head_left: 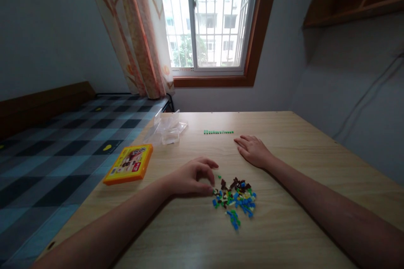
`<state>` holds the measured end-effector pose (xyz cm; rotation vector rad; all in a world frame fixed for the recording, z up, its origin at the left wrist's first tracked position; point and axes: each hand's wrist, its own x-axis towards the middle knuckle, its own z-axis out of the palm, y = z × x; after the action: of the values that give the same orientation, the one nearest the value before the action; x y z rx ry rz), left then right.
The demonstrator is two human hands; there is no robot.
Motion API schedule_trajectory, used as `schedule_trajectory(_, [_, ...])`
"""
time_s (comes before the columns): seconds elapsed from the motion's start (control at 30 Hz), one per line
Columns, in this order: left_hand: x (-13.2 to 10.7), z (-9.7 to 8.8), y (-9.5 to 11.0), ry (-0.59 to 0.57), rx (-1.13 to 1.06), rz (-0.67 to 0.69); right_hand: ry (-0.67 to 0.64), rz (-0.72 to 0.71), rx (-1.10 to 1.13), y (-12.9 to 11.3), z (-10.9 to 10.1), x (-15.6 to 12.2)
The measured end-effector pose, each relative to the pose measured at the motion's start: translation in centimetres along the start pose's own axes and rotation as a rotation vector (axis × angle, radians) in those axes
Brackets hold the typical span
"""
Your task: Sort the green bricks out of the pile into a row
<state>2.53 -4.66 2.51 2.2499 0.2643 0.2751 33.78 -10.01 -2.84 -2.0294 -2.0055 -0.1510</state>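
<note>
A loose pile of small blue, green, brown and pale yellow building bricks [244, 204] lies on the wooden table in front of me. My left hand [195, 176] is at the pile's left edge, thumb and curled index finger slightly apart, the other fingers reaching forward. No brick shows clearly between them. One green brick [219, 176] lies alone just beyond the pile, near these fingertips. Farther off, small green bricks [217, 132] stand in a line from left to right. At the line's right end my right hand [252, 150] lies flat on the table, fingers stretched out.
An orange-yellow box [131, 164] with a printed picture lies at the table's left edge. Behind it are clear plastic trays [168, 128]. A bed with a checked cover [78, 134] adjoins the left side. Past the table's far edge is a window [217, 21] with a curtain [135, 29].
</note>
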Motion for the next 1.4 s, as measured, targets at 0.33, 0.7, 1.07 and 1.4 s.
schedule_trajectory(0.33, [0.0,0.6,0.2,0.016,0.201,0.071,0.019,-0.074,0.094,1.0,0.2,-0.2])
schedule_trajectory(0.7, [0.0,0.6,0.0,0.034,0.227,0.072,0.021,-0.091,0.102,1.0,0.1,-0.5])
schedule_trajectory(1.07, [-0.1,0.4,-0.4,0.098,0.242,0.070,0.152,-0.142,0.260,-0.1,-0.9,-1.1])
schedule_trajectory(1.4, [0.5,0.2,-2.3,0.584,0.200,-0.108,-0.194,-0.596,0.464,-8.3,-5.7,-4.3])
